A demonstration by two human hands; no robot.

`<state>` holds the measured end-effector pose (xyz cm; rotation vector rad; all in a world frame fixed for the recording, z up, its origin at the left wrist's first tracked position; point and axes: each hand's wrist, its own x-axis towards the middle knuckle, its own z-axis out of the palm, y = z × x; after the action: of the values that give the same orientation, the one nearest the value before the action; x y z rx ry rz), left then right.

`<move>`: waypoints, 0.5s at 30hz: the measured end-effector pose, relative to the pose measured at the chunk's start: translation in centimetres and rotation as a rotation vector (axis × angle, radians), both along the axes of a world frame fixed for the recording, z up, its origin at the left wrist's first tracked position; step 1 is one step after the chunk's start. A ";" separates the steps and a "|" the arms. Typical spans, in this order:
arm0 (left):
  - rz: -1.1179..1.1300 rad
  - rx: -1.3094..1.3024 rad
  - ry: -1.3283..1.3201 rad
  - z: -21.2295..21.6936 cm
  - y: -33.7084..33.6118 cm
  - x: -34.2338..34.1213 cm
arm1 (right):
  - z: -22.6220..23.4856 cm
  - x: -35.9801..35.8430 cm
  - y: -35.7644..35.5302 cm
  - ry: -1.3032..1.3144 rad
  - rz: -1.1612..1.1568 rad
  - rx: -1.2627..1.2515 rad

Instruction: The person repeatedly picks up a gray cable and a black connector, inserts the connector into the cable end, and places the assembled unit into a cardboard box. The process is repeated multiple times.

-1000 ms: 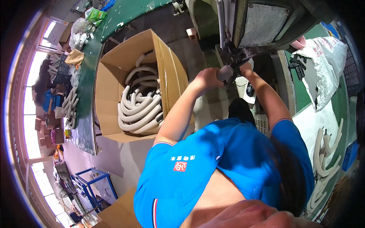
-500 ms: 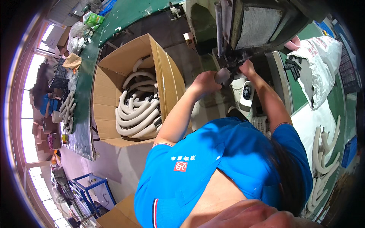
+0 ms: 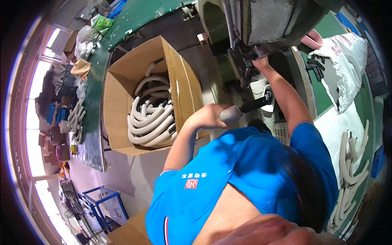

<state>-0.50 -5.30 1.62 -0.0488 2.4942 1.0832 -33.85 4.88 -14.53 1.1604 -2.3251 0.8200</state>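
My left hand (image 3: 207,116) is closed around a beige foam-covered tube (image 3: 231,114), held in front of my chest. A black end piece (image 3: 255,105) sticks out of the tube toward the right. Up at the dark metal machine (image 3: 267,24), my right hand (image 3: 261,63) reaches to the underside of its head. The fingers of that hand are mostly hidden by black machine parts (image 3: 244,69), so what they hold does not show. The tube's black end is apart from the machine's lower parts.
Left of me stands an open cardboard box (image 3: 185,77) with many curved beige tubes (image 3: 143,122) inside. A green table (image 3: 92,118) runs behind it. On the right-hand table lie a white sack (image 3: 347,61), small black pieces (image 3: 316,67) and more curved tubes (image 3: 347,171).
My left hand has drawn the tube down and left, away from the machine, and its black end now shows. My right hand has moved slightly up and left at the machine.
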 end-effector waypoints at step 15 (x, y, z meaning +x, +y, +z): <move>1.033 0.437 0.404 -0.8 -2.8 10.3 | -5.1 2.2 3.0 -0.332 0.502 0.371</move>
<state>9.79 -8.06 0.78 -1.1903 2.4758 2.1849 -31.68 7.89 -19.59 1.9531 -2.5611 0.8104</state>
